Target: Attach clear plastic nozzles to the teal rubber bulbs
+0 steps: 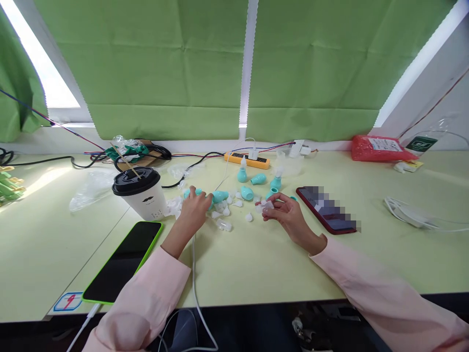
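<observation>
My left hand (196, 209) is lowered onto a teal rubber bulb (188, 193), fingers curled around it and partly hidden from me. Touching or very near its thumb side lies another teal bulb (220, 196). Between thumb and fingers, my right hand (288, 215) pinches a small clear plastic piece (264, 206). Several white plastic tips (226, 211) are scattered between the hands, with a clear tube-like part (224, 225) in front. Farther back, a teal bulb with a clear nozzle (242, 174) stands upright, and a loose bulb (258, 179) lies on its side.
A lidded paper cup (146, 200) with a stick stands left of my left hand, behind a green-cased phone (122, 264). Another phone (326, 210) lies to the right. An orange power strip (238, 160), cables and a red package (377, 148) line the back.
</observation>
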{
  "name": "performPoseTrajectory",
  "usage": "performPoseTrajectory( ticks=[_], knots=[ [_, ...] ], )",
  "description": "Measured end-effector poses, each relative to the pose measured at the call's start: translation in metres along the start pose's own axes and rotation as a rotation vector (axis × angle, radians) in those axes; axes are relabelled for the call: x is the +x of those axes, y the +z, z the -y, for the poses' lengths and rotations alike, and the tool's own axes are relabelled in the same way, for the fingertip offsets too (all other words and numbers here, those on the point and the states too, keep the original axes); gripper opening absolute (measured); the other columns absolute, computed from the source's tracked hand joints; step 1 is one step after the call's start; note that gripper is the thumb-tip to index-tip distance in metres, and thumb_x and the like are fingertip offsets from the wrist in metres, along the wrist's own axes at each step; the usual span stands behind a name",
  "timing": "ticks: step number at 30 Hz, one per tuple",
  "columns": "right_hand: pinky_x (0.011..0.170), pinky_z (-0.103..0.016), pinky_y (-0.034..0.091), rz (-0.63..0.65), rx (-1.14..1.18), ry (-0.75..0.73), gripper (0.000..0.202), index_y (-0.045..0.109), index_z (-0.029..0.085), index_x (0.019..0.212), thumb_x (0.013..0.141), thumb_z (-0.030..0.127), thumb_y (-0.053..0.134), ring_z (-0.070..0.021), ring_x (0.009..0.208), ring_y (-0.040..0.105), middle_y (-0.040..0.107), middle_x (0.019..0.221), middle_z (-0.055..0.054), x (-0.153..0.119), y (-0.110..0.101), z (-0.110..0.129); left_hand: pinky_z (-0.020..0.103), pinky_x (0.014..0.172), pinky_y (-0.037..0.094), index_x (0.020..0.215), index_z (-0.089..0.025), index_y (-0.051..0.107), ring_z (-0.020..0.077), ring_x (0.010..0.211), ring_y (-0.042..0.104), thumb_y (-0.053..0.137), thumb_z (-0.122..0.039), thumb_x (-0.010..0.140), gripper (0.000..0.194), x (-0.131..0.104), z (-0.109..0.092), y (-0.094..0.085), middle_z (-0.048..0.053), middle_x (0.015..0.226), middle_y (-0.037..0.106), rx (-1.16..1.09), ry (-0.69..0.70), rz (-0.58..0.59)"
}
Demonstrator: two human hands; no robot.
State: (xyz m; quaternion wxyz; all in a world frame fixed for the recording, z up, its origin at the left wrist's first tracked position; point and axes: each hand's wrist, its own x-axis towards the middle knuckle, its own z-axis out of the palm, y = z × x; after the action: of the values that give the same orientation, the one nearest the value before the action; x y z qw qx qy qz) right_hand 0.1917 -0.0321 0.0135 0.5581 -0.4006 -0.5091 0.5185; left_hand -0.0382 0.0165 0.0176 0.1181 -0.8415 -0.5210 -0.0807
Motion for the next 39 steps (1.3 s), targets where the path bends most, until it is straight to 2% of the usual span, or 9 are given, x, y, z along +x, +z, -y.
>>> performPoseTrajectory(
  ticks=[5,9,11,14,18,22,27,33,39],
  knots=[
    [0.055,-0.029,0.05,0.029,-0.005,-0.008,0.023,0.05,0.017,0.066,0.055,0.024,0.07,-0.0121,0.056,0.056,0.058,0.066,0.0,-0.001,0.002,0.0,0.042,0.069,0.036,0.079,-0.016,0.06,0.0392,0.107,0.024,0.048,-0.004,0.061,0.024,0.0,-0.002,-0.011,0.013,0.071,0.055,-0.171,0.003,-0.163],
    [0.048,-0.026,0.047,0.042,-0.046,-0.097,0.021,0.051,0.017,0.068,0.058,0.024,0.068,-0.0096,0.051,0.052,0.053,0.06,0.003,-0.003,0.005,-0.001,0.041,0.082,0.033,0.089,-0.018,0.053,0.0293,0.103,0.037,0.06,-0.024,0.06,0.031,-0.003,-0.021,-0.028,0.007,0.082,0.057,-0.758,-0.045,-0.404],
    [0.047,-0.025,0.047,0.037,-0.062,-0.169,0.02,0.051,0.018,0.072,0.06,0.023,0.066,-0.0096,0.051,0.051,0.052,0.06,0.003,-0.005,0.006,-0.001,0.035,0.077,0.039,0.097,-0.019,0.048,0.0194,0.082,0.052,0.06,-0.027,0.062,0.038,-0.005,-0.033,-0.031,0.003,0.081,0.057,-1.239,-0.082,-0.263],
    [0.051,-0.026,0.048,0.033,-0.118,-0.267,0.022,0.051,0.019,0.075,0.06,0.02,0.066,-0.0109,0.057,0.054,0.053,0.064,0.002,-0.01,0.007,-0.001,0.031,0.074,0.042,0.106,-0.02,0.044,0.0127,0.071,0.056,0.054,-0.026,0.068,0.04,-0.005,-0.048,-0.025,0.001,0.079,0.057,-1.835,-0.163,0.036],
    [0.057,-0.027,0.05,-0.027,-0.305,-0.387,0.022,0.052,0.019,0.076,0.059,0.017,0.066,-0.012,0.063,0.055,0.055,0.071,0.0,-0.015,0.009,-0.005,0.031,0.079,0.043,0.099,-0.018,0.047,0.014,0.073,0.059,0.051,-0.022,0.069,0.03,-0.003,-0.055,-0.016,0.003,0.083,0.058,-2.19,-0.294,0.223],
    [0.06,-0.028,0.052,-0.087,-0.514,-0.561,0.02,0.056,0.019,0.077,0.059,0.015,0.065,-0.0132,0.062,0.057,0.06,0.069,-0.001,-0.018,0.01,-0.01,0.034,0.078,0.044,0.091,-0.018,0.043,0.0181,0.072,0.062,0.05,-0.022,0.069,0.024,-0.003,-0.054,-0.015,0.003,0.079,0.059,-2.2,-0.347,0.204],
    [0.052,-0.026,0.051,-0.137,-0.661,-0.724,0.019,0.061,0.018,0.08,0.062,0.016,0.064,-0.0136,0.055,0.059,0.065,0.069,-0.003,-0.018,0.011,-0.012,0.034,0.075,0.045,0.092,-0.017,0.041,0.017,0.063,0.062,0.047,-0.016,0.067,0.026,-0.006,-0.052,-0.016,0.001,0.071,0.058,-2.054,-0.247,0.172],
    [0.044,-0.024,0.051,-0.142,-0.691,-0.672,0.015,0.061,0.016,0.075,0.062,0.021,0.064,-0.0119,0.045,0.057,0.062,0.055,-0.001,-0.017,0.013,-0.013,0.031,0.064,0.047,0.085,-0.015,0.044,0.0165,0.056,0.061,0.045,-0.018,0.064,0.021,-0.004,-0.05,-0.012,0.0,0.064,0.056,-1.973,-0.231,0.279],
    [0.041,-0.022,0.05,-0.14,-0.667,-0.589,0.014,0.059,0.015,0.074,0.063,0.023,0.063,-0.0112,0.043,0.056,0.06,0.053,-0.001,-0.017,0.014,-0.016,0.028,0.05,0.049,0.082,-0.018,0.041,0.0116,0.043,0.056,0.055,-0.037,0.067,0.028,-0.006,-0.058,-0.008,-0.007,0.05,0.046,-1.727,-0.246,0.198]
  ],
)
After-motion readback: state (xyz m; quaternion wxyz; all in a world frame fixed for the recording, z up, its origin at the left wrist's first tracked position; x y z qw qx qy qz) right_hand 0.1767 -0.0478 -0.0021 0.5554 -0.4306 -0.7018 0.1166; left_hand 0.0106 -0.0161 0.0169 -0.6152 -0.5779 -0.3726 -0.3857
